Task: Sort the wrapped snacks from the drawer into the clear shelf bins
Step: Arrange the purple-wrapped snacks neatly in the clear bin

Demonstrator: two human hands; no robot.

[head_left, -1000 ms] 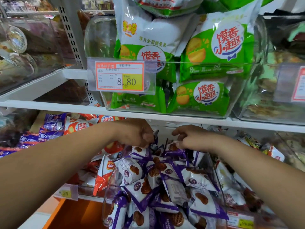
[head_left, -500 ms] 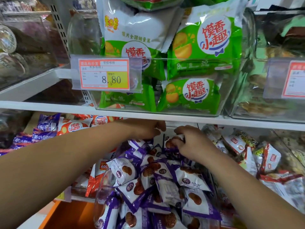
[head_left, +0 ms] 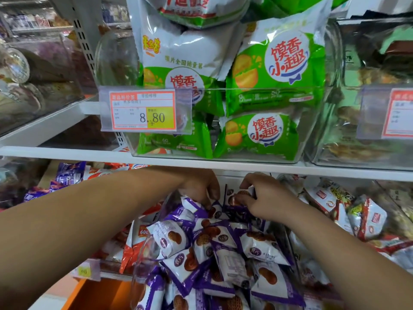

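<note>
Stocking the clear bin [head_left: 140,260]: at its back, right hand [head_left: 268,198] fingers pinch a purple packet [head_left: 238,195], left hand [head_left: 199,186] fingers curl downward, grip unclear; likely next, tucking it in.

soft, even light falls on the glossy green-and-white foil snack bags [head_left: 274,70], whose creases carry a pale sheen, and whitish glare clouds the clear plastic shelf bin [head_left: 116,57] and the clear plastic price-label holder [head_left: 145,110]. under the white shelf board [head_left: 89,153] it is dimmer, so the left hand [head_left: 199,186] and right hand [head_left: 266,198] lie in shade, while the purple-and-white wrapped snack packets [head_left: 223,247] nearer the lens are brighter and sharp. the wide lens bows the shelf lines and stretches the forearms [head_left: 67,231] at the lower corners, the far left and right edges are murky and soft, and fine print is smeared.
</note>
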